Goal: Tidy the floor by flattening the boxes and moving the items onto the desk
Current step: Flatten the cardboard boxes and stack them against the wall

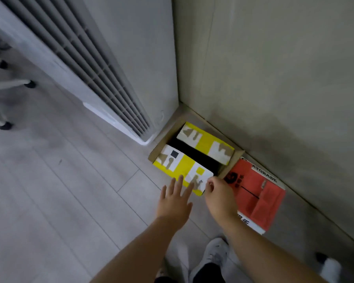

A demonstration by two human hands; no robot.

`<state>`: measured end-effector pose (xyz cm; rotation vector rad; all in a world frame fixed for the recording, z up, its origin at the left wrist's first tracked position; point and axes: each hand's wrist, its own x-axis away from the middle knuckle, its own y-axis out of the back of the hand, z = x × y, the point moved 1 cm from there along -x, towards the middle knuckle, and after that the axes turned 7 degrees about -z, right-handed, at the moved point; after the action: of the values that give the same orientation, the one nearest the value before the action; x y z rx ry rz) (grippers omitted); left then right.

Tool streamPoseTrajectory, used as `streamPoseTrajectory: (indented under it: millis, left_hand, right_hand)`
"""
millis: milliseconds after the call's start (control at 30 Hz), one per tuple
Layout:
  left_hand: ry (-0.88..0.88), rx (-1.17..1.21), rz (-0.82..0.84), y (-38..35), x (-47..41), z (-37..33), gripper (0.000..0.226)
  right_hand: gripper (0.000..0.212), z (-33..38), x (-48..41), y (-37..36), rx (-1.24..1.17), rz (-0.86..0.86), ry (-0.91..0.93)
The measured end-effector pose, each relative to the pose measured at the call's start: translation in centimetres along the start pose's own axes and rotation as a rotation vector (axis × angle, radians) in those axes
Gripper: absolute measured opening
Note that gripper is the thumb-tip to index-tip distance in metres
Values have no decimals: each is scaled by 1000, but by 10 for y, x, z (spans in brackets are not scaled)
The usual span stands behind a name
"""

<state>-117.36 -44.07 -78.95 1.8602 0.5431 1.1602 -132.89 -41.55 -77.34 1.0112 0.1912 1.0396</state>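
An open cardboard box (192, 156) with yellow and white flaps stands on the floor in the corner, its inside dark. My left hand (175, 203) reaches out with spread, straight fingers whose tips lie over the near flap (182, 166). My right hand (219, 198) has its fingers curled at the near right corner of that flap and seems to pinch its edge. An orange box (258, 193) with black lettering lies flat-side-up just right of the yellow one, along the wall.
A tall white air conditioner (102, 64) stands left of the box, and a beige wall (274, 78) runs behind both boxes. Chair legs with castors (6, 125) show at the far left. My white shoe (213, 256) is on the grey wood floor (59, 190) below.
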Motion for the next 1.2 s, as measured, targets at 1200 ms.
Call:
streamPoseTrajectory:
  millis: [1200]
  left_hand:
    - [91, 475, -904, 3, -120, 120, 30]
  right_hand:
    - [69, 29, -76, -148, 398, -559, 484]
